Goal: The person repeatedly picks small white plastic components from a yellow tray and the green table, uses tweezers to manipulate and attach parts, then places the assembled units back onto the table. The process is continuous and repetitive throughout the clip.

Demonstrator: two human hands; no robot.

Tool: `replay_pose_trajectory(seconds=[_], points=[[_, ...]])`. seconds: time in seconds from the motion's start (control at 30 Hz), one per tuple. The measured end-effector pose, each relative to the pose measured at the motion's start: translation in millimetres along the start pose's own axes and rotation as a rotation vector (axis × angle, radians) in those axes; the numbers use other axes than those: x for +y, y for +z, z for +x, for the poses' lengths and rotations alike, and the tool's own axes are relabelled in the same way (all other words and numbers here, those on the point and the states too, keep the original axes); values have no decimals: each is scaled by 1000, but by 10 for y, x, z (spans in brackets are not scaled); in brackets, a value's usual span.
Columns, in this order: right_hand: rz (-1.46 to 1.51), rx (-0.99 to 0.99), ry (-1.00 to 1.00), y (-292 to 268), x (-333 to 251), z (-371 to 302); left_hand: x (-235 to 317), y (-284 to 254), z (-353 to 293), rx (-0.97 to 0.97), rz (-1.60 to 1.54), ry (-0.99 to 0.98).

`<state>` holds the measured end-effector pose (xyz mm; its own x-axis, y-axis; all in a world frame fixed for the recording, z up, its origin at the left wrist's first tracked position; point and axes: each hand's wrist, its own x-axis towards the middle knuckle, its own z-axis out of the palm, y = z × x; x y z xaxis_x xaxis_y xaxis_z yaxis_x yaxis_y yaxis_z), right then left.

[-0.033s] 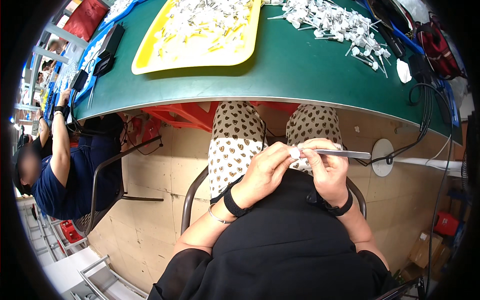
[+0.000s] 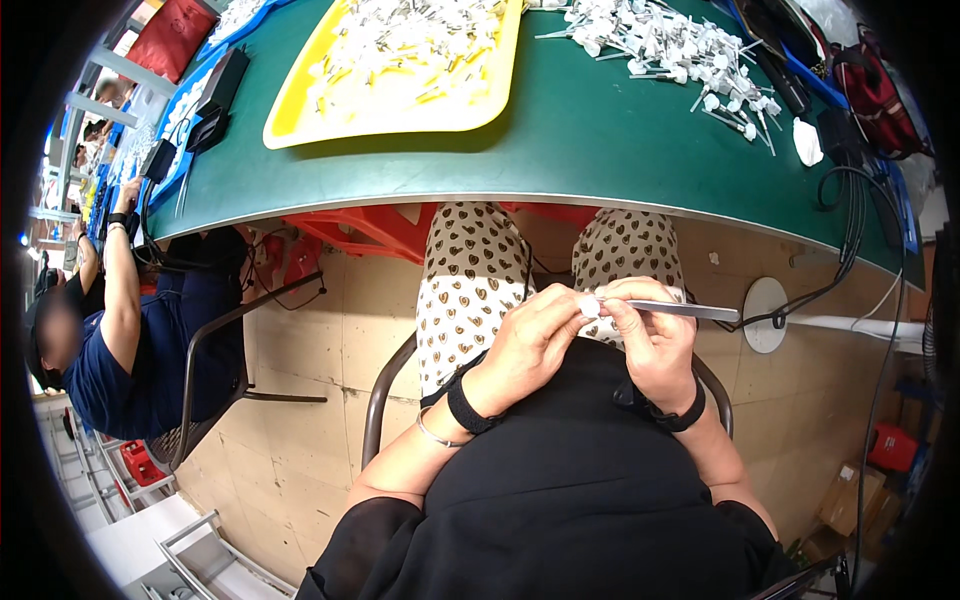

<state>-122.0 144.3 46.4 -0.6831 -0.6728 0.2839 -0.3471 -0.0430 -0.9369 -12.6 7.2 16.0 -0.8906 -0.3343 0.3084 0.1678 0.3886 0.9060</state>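
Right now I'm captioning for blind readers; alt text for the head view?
A person holds a small white piece in the left hand and a slim silver tool in the right hand. Beyond, a green table bears a yellow tray of small parts and a pile of white-and-grey parts.

Beyond the green table's (image 2: 600, 150) near edge from the left hand (image 2: 535, 340) and right hand (image 2: 657, 335), I can see an open lane running far between the yellow tray (image 2: 360, 129) on the left and the heap of white stemmed pieces (image 2: 690, 50) on the right, narrowing at its far end. The tray's rim blocks a low leftward sweep; black cables (image 2: 852, 215) drape across the right side.
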Motion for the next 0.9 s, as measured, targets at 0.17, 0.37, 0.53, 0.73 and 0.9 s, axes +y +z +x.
replay_pose_trajectory(seconds=[0.17, 0.37, 0.53, 0.73, 0.9], points=[[-111, -64, -133, -47, -26, 50, -15, -2, 4, 2, 40, 55], [-44, -177, 91, -137, -104, 75, -33, 5, -10, -22, 24, 59], [143, -18, 122, -29, -51, -2, -30, -8, 7, -20, -45, -11], [78, 17, 42, -24, -83, -4, -23, -6, 6, -25, -12, 8], [30, -2, -12, -20, -48, 6, -31, -2, 7, -21, -10, 42]])
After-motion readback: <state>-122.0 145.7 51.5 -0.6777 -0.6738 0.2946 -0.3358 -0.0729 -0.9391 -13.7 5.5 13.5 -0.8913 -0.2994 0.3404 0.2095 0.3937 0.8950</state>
